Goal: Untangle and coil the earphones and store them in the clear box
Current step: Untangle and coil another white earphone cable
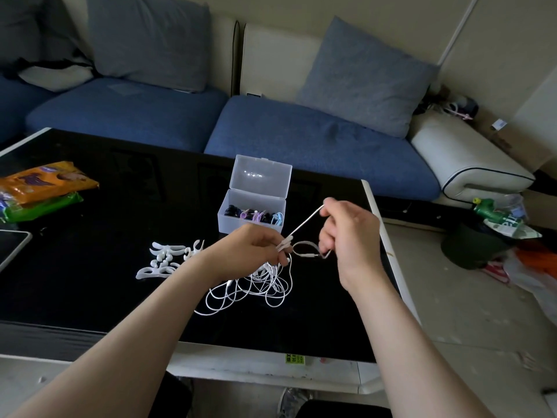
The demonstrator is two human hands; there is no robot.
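Where the table ends at the far side, sofa: blue seats, two blue cushions against a pale back, a white arm at the right.
Table: glossy black top with a white rim; everything below sits on or above it.
Packets: an orange one stacked on a green one, at the far left edge, well apart from the work.
Earphones: white cable, still a loose tangle of loops lying on the table under the hands, in front of the box and not in it. Strands rise from the heap to both hands.
Box: clear, lid open and standing upright at the back. Small dark, purple and light-blue items lie inside; what kind, I cannot tell.
Left hand: fingers curled, pinching a bunch of cable just above the heap.
Right hand: thumb and forefinger pinch one taut strand running down to the left hand; lower fingers curl round a small loop.
White pieces: flat, curly plastic shapes, left of the tangle.
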